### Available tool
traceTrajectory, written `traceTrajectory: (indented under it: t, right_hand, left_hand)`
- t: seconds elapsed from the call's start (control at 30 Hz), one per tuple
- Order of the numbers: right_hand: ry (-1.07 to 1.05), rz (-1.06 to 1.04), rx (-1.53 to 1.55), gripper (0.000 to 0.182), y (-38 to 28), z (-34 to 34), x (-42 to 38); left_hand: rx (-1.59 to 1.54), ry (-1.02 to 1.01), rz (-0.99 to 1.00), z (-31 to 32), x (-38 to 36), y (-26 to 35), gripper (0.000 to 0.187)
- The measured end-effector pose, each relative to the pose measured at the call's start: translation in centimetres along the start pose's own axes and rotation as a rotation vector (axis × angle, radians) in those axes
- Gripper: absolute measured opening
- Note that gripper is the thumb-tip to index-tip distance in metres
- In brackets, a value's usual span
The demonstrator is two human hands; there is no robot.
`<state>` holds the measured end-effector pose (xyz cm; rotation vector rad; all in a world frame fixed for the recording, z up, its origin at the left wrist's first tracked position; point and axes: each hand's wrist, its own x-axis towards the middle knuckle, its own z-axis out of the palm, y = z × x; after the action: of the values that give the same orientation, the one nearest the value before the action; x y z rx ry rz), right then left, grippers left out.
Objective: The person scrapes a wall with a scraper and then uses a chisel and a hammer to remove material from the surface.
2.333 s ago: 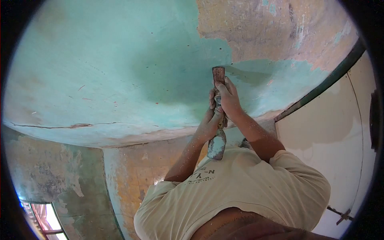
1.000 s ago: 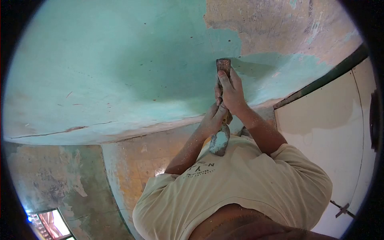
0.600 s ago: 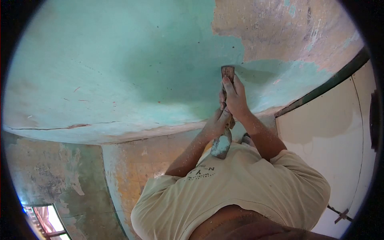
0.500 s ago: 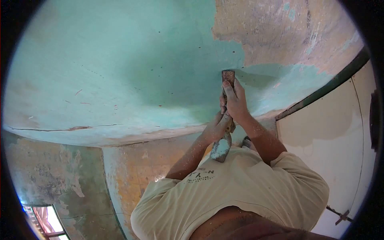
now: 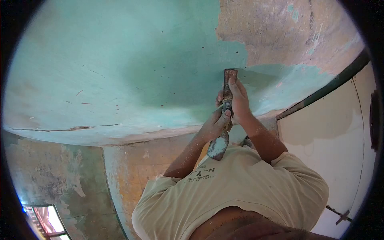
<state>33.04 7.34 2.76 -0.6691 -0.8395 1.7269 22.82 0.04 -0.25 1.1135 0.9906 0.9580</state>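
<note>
A scraper (image 5: 227,105) with a flat, rusty blade (image 5: 230,74) at its far end is held lengthwise in front of my chest. The tip rests at or very close to the turquoise painted wall (image 5: 160,60). My right hand (image 5: 239,99) grips it just behind the blade, thumb lying along the top. Lower down, my left hand (image 5: 216,125) is closed around the dark handle. A broad near end, speckled with turquoise paint dust, points back toward my shirt. Part of the handle is hidden by my fingers. Pale dust coats both hands.
Bare brownish plaster (image 5: 276,32) shows at the upper right, bordering the paint. A dark green strip (image 5: 324,86) divides the turquoise wall from a white surface (image 5: 324,124). At the lower left stand a patchy green wall (image 5: 86,184) and a barred window (image 5: 48,220).
The scraper's blade has shifted slightly up and right, and its near end slightly left. My right hand has moved slightly right along with it; both hands keep their grip.
</note>
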Motion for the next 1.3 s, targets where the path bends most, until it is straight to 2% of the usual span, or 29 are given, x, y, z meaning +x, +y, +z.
traceTrajectory:
  t: [0.17,0.23,0.27,0.57,0.7,1.0,1.1,1.2,1.3]
  right_hand:
    - [-0.008,0.356,0.254,0.045,-2.1,0.6,-0.4]
    - [-0.213,0.382,0.173,0.047,-2.1,-0.5,0.0]
    - [-0.315,0.393,0.131,0.048,-2.0,-0.9,0.3]
    - [-0.139,0.391,0.024,0.050,-1.2,-0.2,0.6]
    - [-0.144,0.356,0.013,0.050,-1.8,0.1,0.8]
    - [-0.138,0.378,0.010,0.049,-2.2,0.3,0.9]
    - [-0.154,0.373,0.005,0.049,-1.8,-0.1,1.1]
    - [-0.147,0.402,-0.009,0.049,-1.6,-0.3,0.9]
    - [-0.140,0.414,-0.039,0.050,-1.7,-0.4,1.2]
  left_hand:
    - [0.012,0.024,0.009,0.3,-0.5,-0.3,0.055]
    - [0.023,0.025,0.000,0.2,-0.5,-0.8,0.056]
    - [0.035,0.022,-0.005,0.1,-0.4,-1.0,0.055]
    - [0.045,0.042,0.036,0.4,0.0,-1.9,0.050]
    - [0.101,0.024,0.044,0.3,0.2,-0.4,0.049]
    - [0.102,0.026,0.049,0.2,0.5,-1.1,0.047]
    - [0.127,0.099,0.031,0.4,0.7,-1.7,0.045]
    - [0.026,0.069,0.009,0.6,0.6,-3.1,0.044]
    - [0.124,0.041,-0.004,0.4,0.9,-2.6,0.042]
